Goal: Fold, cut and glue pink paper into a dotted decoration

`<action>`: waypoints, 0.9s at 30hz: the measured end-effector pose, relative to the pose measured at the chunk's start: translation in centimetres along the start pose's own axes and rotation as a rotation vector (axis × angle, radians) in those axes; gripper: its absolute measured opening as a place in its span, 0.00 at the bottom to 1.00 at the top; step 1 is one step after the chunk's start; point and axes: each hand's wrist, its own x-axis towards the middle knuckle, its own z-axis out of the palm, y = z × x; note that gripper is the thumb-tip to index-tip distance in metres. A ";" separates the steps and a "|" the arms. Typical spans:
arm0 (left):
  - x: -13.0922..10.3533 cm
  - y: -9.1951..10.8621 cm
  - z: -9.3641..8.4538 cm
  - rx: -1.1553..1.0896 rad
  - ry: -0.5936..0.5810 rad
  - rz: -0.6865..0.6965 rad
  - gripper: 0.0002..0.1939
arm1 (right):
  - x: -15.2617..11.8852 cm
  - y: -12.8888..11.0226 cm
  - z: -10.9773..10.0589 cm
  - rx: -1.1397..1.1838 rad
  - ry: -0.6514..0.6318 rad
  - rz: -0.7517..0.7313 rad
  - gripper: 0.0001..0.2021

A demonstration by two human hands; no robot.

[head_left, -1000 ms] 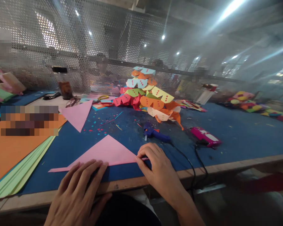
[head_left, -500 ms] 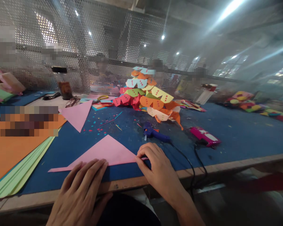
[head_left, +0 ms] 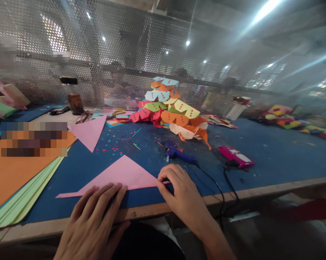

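1. R hand [head_left: 180, 189]: thumb + index pinching R end of pink paper [head_left: 122, 173].
2. L hand [head_left: 91, 218]: fingers extended, slightly parted, tips on paper's lower edge.
3. Paper flat on blue worktop [head_left: 274, 151], nr front edge.
4. Glue gun [head_left: 180, 154] just beyond R hand.
5. Back L: lidded jar [head_left: 74, 97], part-filled w/ dk brown contents.

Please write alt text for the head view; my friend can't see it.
A left hand rests on the lower edge of a pink paper triangle, the right hand touching its right corner, on a blue tabletop. Beyond lie a blue glue gun and a heap of colourful paper cutouts.
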 end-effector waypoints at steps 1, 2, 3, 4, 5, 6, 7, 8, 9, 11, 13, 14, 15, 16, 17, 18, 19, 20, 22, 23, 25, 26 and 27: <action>0.0 0.0 0.0 -0.001 -0.001 0.004 0.24 | 0.0 0.0 0.0 0.002 -0.003 0.003 0.09; 0.0 0.0 -0.1 -0.001 0.002 0.006 0.24 | 0.0 0.0 0.0 0.004 -0.004 0.005 0.09; 0.0 0.0 -0.1 -0.001 0.001 0.006 0.24 | 0.0 0.0 0.0 0.007 -0.005 0.005 0.09; 0.1 0.0 -0.1 -0.001 0.000 0.003 0.24 | 0.0 0.0 0.0 0.008 -0.004 0.004 0.09; 0.1 0.0 -0.1 -0.001 0.001 0.001 0.24 | 0.0 -0.1 0.0 0.009 -0.002 0.002 0.09; 0.1 0.0 -0.1 -0.003 0.002 0.001 0.25 | 0.0 0.0 0.0 0.009 -0.002 0.001 0.09; 0.2 0.0 -0.1 -0.006 0.004 0.002 0.25 | 0.0 0.0 0.0 0.008 -0.002 0.001 0.09; 0.2 -0.1 -0.1 -0.009 0.005 0.003 0.25 | 0.1 0.0 0.0 0.006 -0.001 0.000 0.09; 0.2 -0.1 -0.1 -0.013 0.006 0.006 0.24 | 0.1 0.0 0.1 0.003 0.000 0.000 0.10; 0.2 -0.1 0.0 -0.017 0.014 0.006 0.24 | 0.1 0.0 0.1 -0.003 0.004 -0.003 0.10; 0.2 -0.1 0.0 -0.018 0.020 -0.001 0.24 | 0.1 0.1 0.2 -0.006 0.010 -0.007 0.10; 0.2 -0.1 0.1 -0.019 0.018 -0.001 0.24 | 0.1 0.1 0.2 -0.005 0.011 -0.009 0.10; 0.2 -0.1 0.1 -0.018 0.015 -0.001 0.24 | 0.1 0.1 0.2 -0.005 0.013 -0.009 0.10; 0.2 -0.1 0.1 -0.017 0.014 0.001 0.24 | 0.1 0.1 0.2 -0.004 0.013 -0.009 0.10; 0.2 -0.1 0.1 -0.013 0.010 0.005 0.24 | 0.0 0.1 0.2 -0.003 0.013 -0.010 0.09; 0.2 -0.1 0.1 -0.009 0.010 0.009 0.23 | 0.0 0.1 0.2 -0.003 0.013 -0.011 0.09; 0.3 -0.1 0.0 -0.006 0.010 0.012 0.23 | 0.0 0.1 0.1 -0.002 0.012 -0.011 0.09; 0.3 -0.1 0.0 -0.004 0.010 0.014 0.23 | 0.0 0.1 0.1 -0.002 0.012 -0.011 0.09; 0.3 0.0 -0.1 -0.002 0.010 0.017 0.23 | 0.0 0.1 0.1 0.000 0.012 -0.012 0.09; 0.3 0.0 -0.1 -0.001 0.008 0.016 0.23 | 0.0 0.1 0.1 -0.001 0.013 -0.011 0.09; 0.2 0.1 -0.1 0.000 0.008 0.015 0.23 | 0.0 0.1 0.2 -0.002 0.013 -0.011 0.09; 0.2 0.1 -0.2 0.000 0.008 0.017 0.23 | 0.0 0.1 0.2 -0.002 0.013 -0.011 0.09; 0.2 0.1 -0.1 0.000 0.008 0.020 0.23 | 0.1 0.1 0.2 -0.001 0.014 -0.013 0.09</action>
